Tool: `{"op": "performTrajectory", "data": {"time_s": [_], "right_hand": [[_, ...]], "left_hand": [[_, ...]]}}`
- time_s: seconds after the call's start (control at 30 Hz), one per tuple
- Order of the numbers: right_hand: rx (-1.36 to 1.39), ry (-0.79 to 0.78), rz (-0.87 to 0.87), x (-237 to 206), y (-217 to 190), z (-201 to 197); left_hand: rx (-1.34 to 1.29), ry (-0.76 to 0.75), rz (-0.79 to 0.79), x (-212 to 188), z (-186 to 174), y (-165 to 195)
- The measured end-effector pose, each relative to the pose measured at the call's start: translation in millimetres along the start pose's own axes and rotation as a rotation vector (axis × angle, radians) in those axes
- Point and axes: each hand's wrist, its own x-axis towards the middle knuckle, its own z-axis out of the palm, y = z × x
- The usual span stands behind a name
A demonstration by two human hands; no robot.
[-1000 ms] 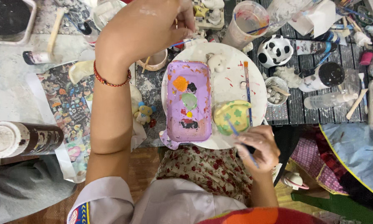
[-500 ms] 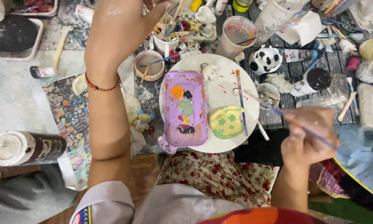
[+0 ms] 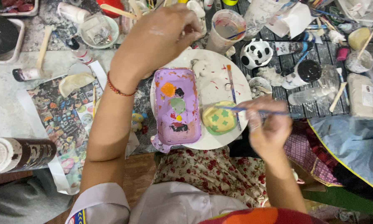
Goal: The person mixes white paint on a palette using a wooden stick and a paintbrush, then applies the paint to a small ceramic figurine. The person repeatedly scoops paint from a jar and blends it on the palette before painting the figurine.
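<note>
While the left hand point(image 3: 161, 37) reaches across the cluttered table toward the far side, its fingers are curled near a paint-smeared cup point(image 3: 226, 29), and I cannot tell whether they grip anything. Below it a purple tray point(image 3: 177, 105) used as a palette lies on a round white plate point(image 3: 213, 79), with orange, green and dark blobs of paint on it. Just right of the tray, on the same plate, sits a small yellow piece with green crosses point(image 3: 219, 119). It looks like fired clay: light, hard, brittle and wet on top, so best held by its edges. Further right, the right hand point(image 3: 268, 128) pinches a thin blue paintbrush point(image 3: 253, 110) between closed fingertips, its tip over the yellow piece. Such a brush is light, stiff and easily steered from mid-handle.
</note>
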Motion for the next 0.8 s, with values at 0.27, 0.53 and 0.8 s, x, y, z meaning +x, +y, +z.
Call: {"op": "performTrajectory", "data": {"time_s": [0.27, 0.53, 0.8], "right_hand": [[-0.214, -0.233, -0.05, -16.3, 0.7, 42.4], [-0.316, -0.251, -0.126, -37.3, -17.5, 102.9], [-0.319, -0.247, -0.148, -39.2, -26.7, 111.9]], "left_hand": [[0.046, -0.042, 0.037, 3.5, 16.5, -18.2], [0.038, -0.083, 0.005, -51.3, -2.7, -29.9], [0.036, -0.086, 0.01, -52.7, -9.4, -23.9]]}}
